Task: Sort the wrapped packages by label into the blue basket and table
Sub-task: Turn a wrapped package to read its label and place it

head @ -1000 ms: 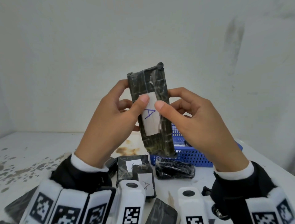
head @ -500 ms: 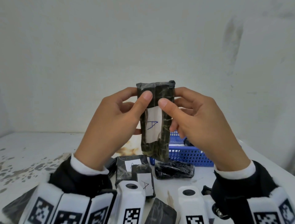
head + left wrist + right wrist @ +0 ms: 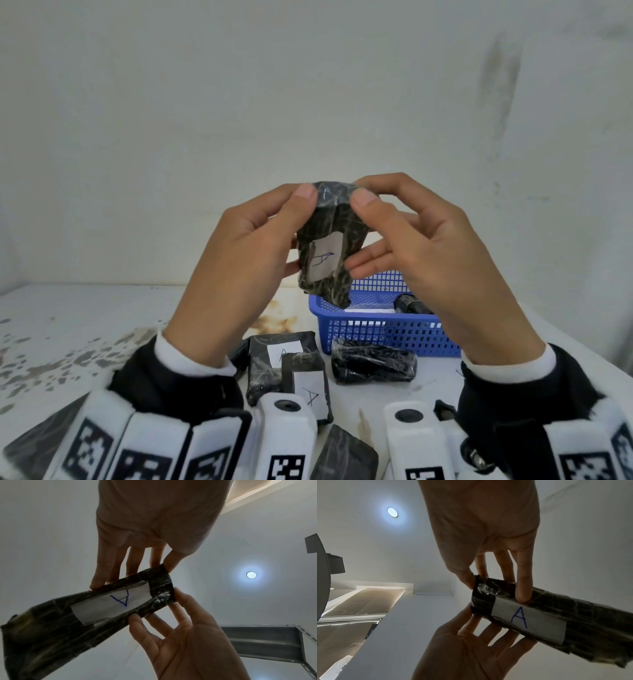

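A long package [image 3: 325, 240] wrapped in dark film carries a white label with a blue "A". I hold it in the air above the table, tilted with its upper end toward me. My left hand [image 3: 301, 219] pinches that upper end, thumb in front and fingers behind. My right hand [image 3: 366, 229] pinches the same end from the right. The left wrist view shows the label on the package [image 3: 85, 615] between my left hand [image 3: 137, 569] and the right one. The right wrist view shows the package [image 3: 556, 622] under my right hand [image 3: 494, 586]. The blue basket [image 3: 387, 332] stands just behind and below.
A dark package [image 3: 411, 305] lies inside the basket. On the white table [image 3: 85, 325] below my hands lie two packages labelled "A" [image 3: 274, 363] [image 3: 308, 387] and a black one [image 3: 373, 363] with no label showing. Another package [image 3: 342, 459] lies at the near edge. A wall rises behind.
The package has come down and tipped from upright to leaning toward me. Both hands moved down with it, and their thumbs slid from the label up to its upper end.
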The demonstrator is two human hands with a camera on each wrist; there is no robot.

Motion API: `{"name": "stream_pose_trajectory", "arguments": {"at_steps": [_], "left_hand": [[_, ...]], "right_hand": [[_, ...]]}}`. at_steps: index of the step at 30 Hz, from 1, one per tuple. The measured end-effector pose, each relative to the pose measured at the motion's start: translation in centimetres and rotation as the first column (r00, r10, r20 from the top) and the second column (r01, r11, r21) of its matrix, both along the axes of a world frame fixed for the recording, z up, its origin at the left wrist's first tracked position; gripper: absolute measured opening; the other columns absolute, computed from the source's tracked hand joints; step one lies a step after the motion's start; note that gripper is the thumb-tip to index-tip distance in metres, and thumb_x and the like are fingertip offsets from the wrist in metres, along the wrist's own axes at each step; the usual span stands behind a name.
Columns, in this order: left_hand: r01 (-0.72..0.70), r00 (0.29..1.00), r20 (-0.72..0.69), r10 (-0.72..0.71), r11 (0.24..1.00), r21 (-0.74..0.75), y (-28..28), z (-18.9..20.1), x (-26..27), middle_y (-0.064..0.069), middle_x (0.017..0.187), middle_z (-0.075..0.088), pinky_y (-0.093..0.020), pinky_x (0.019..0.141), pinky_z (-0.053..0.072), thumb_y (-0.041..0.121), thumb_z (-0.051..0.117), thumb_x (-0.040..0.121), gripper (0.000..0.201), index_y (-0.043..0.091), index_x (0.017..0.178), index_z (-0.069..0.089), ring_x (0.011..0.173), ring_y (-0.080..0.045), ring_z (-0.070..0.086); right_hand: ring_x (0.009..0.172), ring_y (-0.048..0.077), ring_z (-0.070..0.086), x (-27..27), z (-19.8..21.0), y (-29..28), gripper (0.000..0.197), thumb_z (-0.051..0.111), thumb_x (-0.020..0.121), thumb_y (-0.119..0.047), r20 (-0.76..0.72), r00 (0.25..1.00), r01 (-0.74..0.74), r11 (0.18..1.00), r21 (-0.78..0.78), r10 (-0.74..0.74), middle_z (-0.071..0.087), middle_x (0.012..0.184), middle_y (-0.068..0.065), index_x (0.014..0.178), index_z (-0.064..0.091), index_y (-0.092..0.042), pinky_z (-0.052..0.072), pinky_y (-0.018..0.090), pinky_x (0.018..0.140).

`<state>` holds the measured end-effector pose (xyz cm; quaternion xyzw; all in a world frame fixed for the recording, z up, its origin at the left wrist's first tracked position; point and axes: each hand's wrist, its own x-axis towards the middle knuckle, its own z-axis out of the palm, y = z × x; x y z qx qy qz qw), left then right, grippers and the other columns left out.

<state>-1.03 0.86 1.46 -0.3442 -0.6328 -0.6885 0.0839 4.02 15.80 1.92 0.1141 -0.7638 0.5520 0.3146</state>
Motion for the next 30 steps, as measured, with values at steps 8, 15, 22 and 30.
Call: {"name": "stream_pose_trajectory", "arguments": {"at_steps": [8,15,22,30], "left_hand": [[0.043,0.998,-0.050,-0.050,0.991,-0.127,-0.2,0.0,0.1,0.012,0.100,0.075,-0.025,0.080,0.059,0.052,0.058,0.077,0.039,0.037,0.112,0.070,0.091,-0.006,0.071],[-0.097,0.995,-0.029,0.099,0.993,0.066,-1.1,0.1,-0.9,-0.005,0.098,0.071,-0.037,0.061,0.060,0.010,0.063,0.089,0.041,0.041,0.116,0.055,0.076,-0.018,0.072],[-0.090,0.989,0.145,0.038,0.923,0.374,-1.4,0.8,-1.0,0.002,0.080,0.066,-0.042,0.062,0.060,0.002,0.053,0.094,0.029,0.024,0.111,0.044,0.072,-0.021,0.069],[-0.077,0.985,0.166,0.047,0.981,0.178,-2.5,0.8,-1.7,-0.001,0.075,0.073,-0.045,0.069,0.062,0.003,0.068,0.082,0.046,0.017,0.123,0.053,0.067,-0.020,0.071]], "right_hand": [[0.060,0.022,0.072,-0.2,-0.1,0.1,0.011,0.062,0.094,-0.037,-0.025,0.999,0.033,0.999,0.030,-0.033,0.075,0.081,0.002,0.094,0.070,-0.028,0.062,0.029,0.061],[0.070,0.005,0.061,-0.2,-0.1,0.6,0.039,0.062,0.078,-0.061,-0.033,0.997,0.077,0.993,0.094,-0.074,0.072,0.094,-0.008,0.114,0.064,-0.046,0.054,0.017,0.068],[0.093,0.018,0.072,-0.6,-0.5,1.4,0.041,0.071,0.087,-0.034,0.079,0.996,0.030,0.978,0.206,-0.047,0.070,0.110,-0.008,0.120,0.058,-0.053,0.060,0.038,0.085],[0.060,0.011,0.069,-0.4,-0.2,2.3,0.025,0.072,0.089,-0.010,0.053,0.998,0.042,0.999,0.011,-0.043,0.074,0.088,-0.003,0.105,0.061,-0.025,0.053,0.022,0.050]]}}
